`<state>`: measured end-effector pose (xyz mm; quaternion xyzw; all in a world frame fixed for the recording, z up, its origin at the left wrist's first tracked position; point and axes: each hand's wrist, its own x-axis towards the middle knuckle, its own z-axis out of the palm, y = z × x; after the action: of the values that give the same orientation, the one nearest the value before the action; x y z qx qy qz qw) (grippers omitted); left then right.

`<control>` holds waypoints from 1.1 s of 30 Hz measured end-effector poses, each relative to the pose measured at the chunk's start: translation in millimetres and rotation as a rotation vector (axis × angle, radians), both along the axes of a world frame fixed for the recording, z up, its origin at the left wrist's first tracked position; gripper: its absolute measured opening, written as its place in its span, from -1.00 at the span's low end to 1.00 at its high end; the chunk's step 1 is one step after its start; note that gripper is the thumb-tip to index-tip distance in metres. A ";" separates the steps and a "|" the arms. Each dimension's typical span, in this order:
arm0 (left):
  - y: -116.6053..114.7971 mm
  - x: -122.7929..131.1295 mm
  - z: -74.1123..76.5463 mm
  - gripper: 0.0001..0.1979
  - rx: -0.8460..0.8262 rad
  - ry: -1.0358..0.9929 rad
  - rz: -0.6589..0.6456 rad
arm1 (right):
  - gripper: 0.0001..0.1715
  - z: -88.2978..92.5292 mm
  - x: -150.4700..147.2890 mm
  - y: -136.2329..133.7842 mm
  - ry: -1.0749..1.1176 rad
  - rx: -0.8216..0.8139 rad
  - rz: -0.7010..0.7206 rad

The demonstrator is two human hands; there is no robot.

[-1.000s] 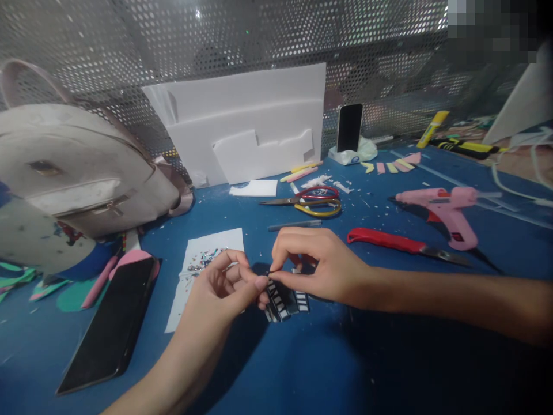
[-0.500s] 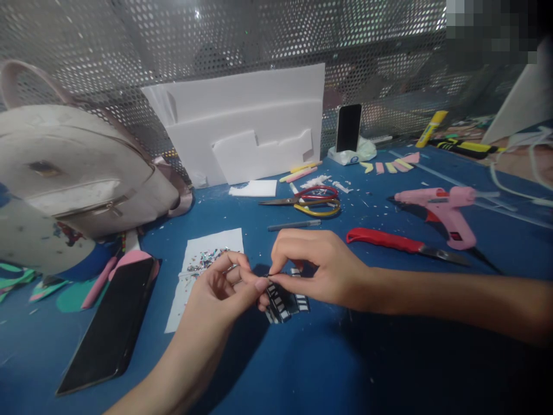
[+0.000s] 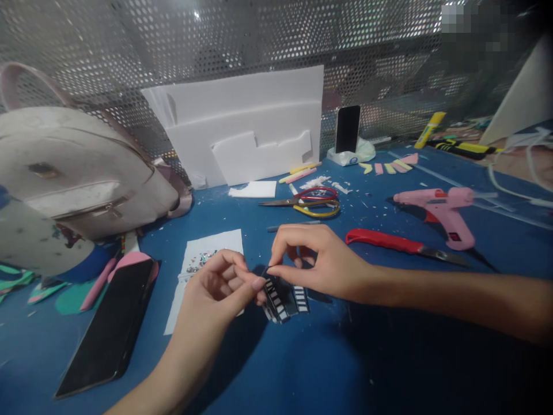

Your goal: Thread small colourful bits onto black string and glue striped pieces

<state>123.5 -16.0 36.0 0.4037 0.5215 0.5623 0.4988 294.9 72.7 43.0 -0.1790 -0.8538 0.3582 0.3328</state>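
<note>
Between my hands is a small black piece with white bars along its sides (image 3: 286, 297), much like a film strip. My left hand (image 3: 224, 288) pinches its upper left edge between thumb and fingertips. The thumb and forefinger of my right hand (image 3: 317, 259) are pinched together at its top edge, on something thin and dark that I cannot make out. Under and behind my left hand lies a white paper sheet (image 3: 224, 241) with shiny coloured flakes (image 3: 201, 260). A grey pen-like stick (image 3: 285, 226) lies just beyond my right hand.
Scissors (image 3: 311, 202) lie behind my hands. To the right are a red-handled knife (image 3: 384, 239) and a pink glue gun (image 3: 440, 207). A phone (image 3: 108, 328) and a white backpack (image 3: 82, 167) are at left. White foam boards (image 3: 242, 127) and an upright phone (image 3: 348, 128) stand at the back.
My right hand has shifted slightly up and left, its fingertips drawing a little away from the left thumb. My left hand keeps its pinch on the black-and-white piece.
</note>
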 end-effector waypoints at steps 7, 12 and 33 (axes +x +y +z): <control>-3.3 1.9 3.9 -0.73 0.036 0.070 0.046 | -0.89 0.9 -1.3 -0.9 0.014 -0.196 0.023; -3.4 1.8 4.2 -0.74 0.040 0.061 0.037 | -0.91 0.2 -1.3 -0.8 0.011 -0.210 0.048; -2.2 -1.1 2.7 -0.75 0.061 0.026 0.017 | -0.90 5.3 -1.3 -4.1 -0.002 -0.251 0.057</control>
<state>122.4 -18.2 38.7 0.4217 0.5138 0.5770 0.4746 293.6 68.7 48.2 -0.1952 -0.8072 0.4714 0.2968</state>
